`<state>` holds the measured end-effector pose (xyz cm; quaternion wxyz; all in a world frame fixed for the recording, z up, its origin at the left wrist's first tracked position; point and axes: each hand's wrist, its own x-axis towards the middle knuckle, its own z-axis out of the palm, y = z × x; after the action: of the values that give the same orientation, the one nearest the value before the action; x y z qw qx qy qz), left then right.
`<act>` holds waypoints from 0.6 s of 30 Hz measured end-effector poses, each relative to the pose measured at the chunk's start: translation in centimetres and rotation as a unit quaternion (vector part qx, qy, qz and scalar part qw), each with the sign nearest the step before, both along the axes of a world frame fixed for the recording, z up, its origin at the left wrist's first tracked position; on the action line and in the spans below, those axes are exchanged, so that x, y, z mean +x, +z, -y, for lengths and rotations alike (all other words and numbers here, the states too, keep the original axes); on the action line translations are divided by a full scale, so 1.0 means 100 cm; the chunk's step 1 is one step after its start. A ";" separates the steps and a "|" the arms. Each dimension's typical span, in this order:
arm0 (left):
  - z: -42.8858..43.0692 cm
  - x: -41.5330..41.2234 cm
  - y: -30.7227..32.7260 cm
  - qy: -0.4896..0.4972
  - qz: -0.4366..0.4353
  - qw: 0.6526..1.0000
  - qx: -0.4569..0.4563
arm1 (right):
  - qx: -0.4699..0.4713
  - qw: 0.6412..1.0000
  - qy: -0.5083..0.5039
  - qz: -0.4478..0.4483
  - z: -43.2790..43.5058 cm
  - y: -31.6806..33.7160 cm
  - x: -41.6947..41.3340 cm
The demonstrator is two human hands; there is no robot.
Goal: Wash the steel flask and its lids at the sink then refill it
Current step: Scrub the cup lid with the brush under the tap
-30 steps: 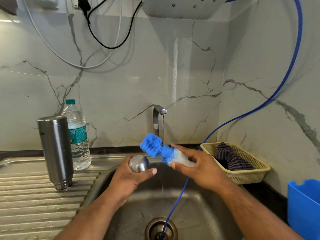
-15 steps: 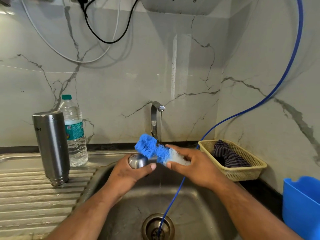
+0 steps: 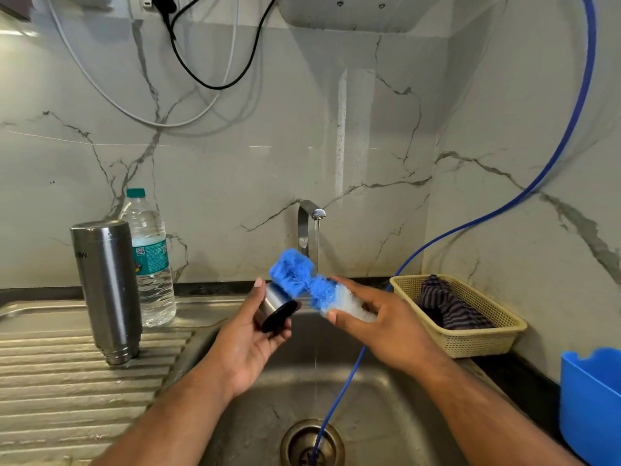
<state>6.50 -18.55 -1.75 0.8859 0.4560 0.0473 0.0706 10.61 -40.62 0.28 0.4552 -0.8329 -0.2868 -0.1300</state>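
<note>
My left hand (image 3: 250,334) holds a steel lid (image 3: 274,309) over the sink, its dark open side turned toward me and to the right. My right hand (image 3: 383,327) grips a blue and white bottle brush (image 3: 302,280), whose blue bristles press on the lid's upper side. A thin stream of water falls from the tap (image 3: 307,227) just behind the brush. The steel flask (image 3: 107,290) stands mouth down on the ribbed drainboard at the left.
A plastic water bottle (image 3: 151,260) stands behind the flask. A beige basket (image 3: 470,341) with a striped cloth sits right of the sink basin (image 3: 379,408). A blue hose (image 3: 339,391) runs down into the drain. A blue tub (image 3: 591,401) is at far right.
My left hand has turned the lid so its dark open side now faces me; earlier its rounded steel top showed. The brush stays against the lid.
</note>
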 end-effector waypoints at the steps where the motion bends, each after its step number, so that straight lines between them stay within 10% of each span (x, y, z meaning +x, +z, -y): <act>1: 0.001 0.000 0.000 0.002 0.009 1.000 0.012 | 0.004 1.000 0.016 -0.002 -0.001 0.000 -0.001; 18: -0.002 0.006 -0.005 0.021 0.025 0.999 0.019 | -0.016 0.999 0.003 0.029 -0.007 0.000 -0.005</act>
<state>7.06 -18.32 -2.21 0.8761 0.4701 0.0337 0.1014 10.16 -39.92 0.29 0.4338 -0.8349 -0.3046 -0.1482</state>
